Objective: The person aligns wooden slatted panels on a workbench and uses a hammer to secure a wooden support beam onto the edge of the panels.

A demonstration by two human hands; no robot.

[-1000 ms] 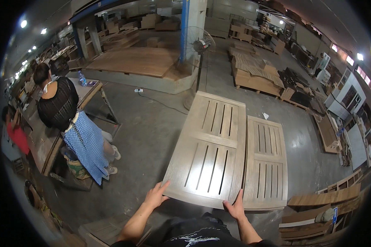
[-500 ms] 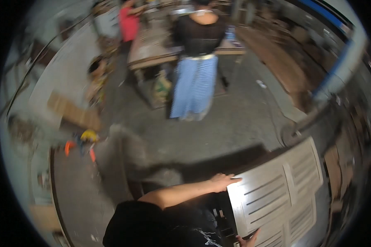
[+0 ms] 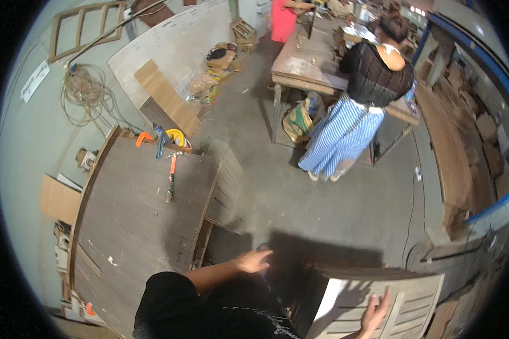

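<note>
At the lower right lies a pale slatted panel (image 3: 404, 305) with dark slots, on top of a dark box-like piece (image 3: 350, 273). My right hand (image 3: 376, 312) hovers over the panel with fingers apart, casting a shadow on it. Out to the left of the panel, my left hand (image 3: 253, 261) holds nothing that I can see, its fingers stretched out above the floor. A hammer (image 3: 171, 178) with an orange and black handle lies on the brown board worktop (image 3: 136, 220) to my left.
Another slatted pale panel (image 3: 229, 183) leans at the worktop's far right side. A person in a striped skirt (image 3: 345, 133) stands at a wooden workbench (image 3: 308, 85) ahead. Coiled cable (image 3: 83, 93) hangs on the left wall. Long planks (image 3: 444, 150) are stacked at the right.
Both hands have let go of the slatted panel, which now sits lower. My left hand has moved left, away from it. The view has swung left, bringing more of the worktop and hammer into sight.
</note>
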